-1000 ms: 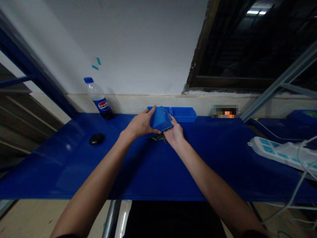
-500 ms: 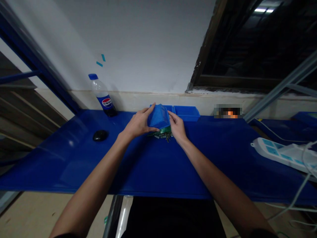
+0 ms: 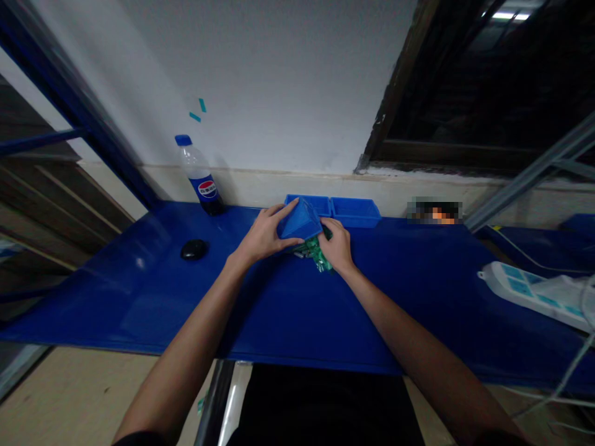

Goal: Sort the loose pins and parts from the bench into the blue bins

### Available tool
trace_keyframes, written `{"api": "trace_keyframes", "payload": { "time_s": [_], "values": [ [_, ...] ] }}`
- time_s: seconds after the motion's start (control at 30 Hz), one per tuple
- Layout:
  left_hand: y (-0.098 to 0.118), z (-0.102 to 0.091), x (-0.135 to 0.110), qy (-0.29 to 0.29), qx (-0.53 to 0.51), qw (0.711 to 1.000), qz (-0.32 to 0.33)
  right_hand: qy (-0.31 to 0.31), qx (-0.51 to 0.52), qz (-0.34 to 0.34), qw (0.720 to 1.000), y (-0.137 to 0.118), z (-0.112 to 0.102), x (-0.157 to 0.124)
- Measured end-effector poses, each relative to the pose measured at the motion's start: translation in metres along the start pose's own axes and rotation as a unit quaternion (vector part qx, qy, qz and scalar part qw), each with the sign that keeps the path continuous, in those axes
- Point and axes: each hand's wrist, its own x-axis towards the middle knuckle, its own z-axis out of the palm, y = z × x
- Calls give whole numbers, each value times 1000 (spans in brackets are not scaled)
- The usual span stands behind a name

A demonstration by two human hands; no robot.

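Note:
My left hand point(image 3: 266, 234) grips a small blue plastic bin point(image 3: 301, 221), thumb below and fingers over the top. The bin is tipped over, with its outside turned up towards me. Against its lower right edge, my right hand point(image 3: 336, 246) has its fingers curled, and some green shows between thumb and fingers; what they grip is partly hidden. Shiny green pieces point(image 3: 320, 255) lie in a small heap on the table under the bin, with small metal-looking parts point(image 3: 302, 253) at their left.
Two blue bins point(image 3: 356, 212) stand behind my hands by the wall. A cola bottle point(image 3: 204, 186) and a black mouse-like object point(image 3: 194, 249) are on the left of the blue table point(image 3: 297, 316). At the right lies a white power strip point(image 3: 515, 285) with cables.
The bin has tilted further in my left hand. My right hand has shifted down from its side to the lower edge, and more green pieces now show on the heap.

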Motion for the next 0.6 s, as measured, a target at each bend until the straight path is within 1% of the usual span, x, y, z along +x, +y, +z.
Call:
{"api": "trace_keyframes", "payload": {
  "time_s": [0.07, 0.1, 0.2, 0.27, 0.33, 0.4, 0.47, 0.53, 0.6],
  "values": [
    [-3, -3, -4, 28, -29, 999, -3, 64, 38, 41, 996, 0, 0, 2],
    [-4, -4, -5, 42, -41, 998, -9, 84, 62, 61, 993, 1, 0, 3],
    [-6, -7, -9, 82, -64, 994, -38, 115, 131, 102, 979, 2, 0, 4],
    [-7, -8, -11, 112, -80, 988, -70, 133, 147, 111, 974, 2, -2, 3],
    [-7, -9, -12, 146, -110, 977, -113, 136, 125, 92, 978, 0, -5, 1],
    [-6, -10, -14, 178, -150, 960, -158, 112, 72, 36, 990, -4, -10, -2],
    [-6, -9, -15, 204, -189, 940, -199, 90, 32, -23, 995, -12, -13, -3],
    [-7, -8, -17, 225, -220, 920, -235, 75, 21, -57, 995, -24, -14, -2],
    [-8, -7, -18, 242, -253, 901, -258, 44, 27, -78, 996, -38, -11, 1]
  ]
}}
